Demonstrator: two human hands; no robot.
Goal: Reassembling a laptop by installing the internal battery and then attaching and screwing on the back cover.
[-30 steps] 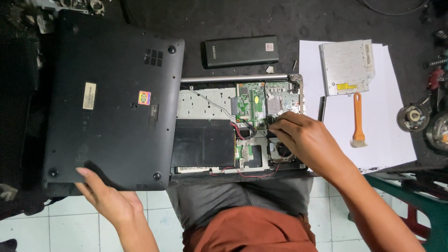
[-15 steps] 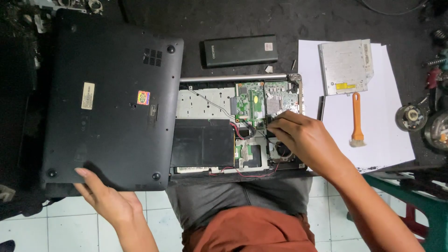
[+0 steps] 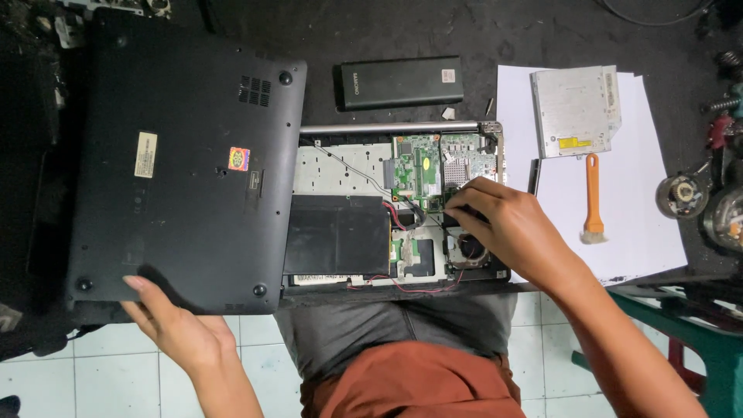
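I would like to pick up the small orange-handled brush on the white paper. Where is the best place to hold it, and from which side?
Grip the orange-handled brush by the middle of its straight handle, coming from above with fingers on its two long sides. It lies flat on the white paper, bristles toward the person, with free room around it.
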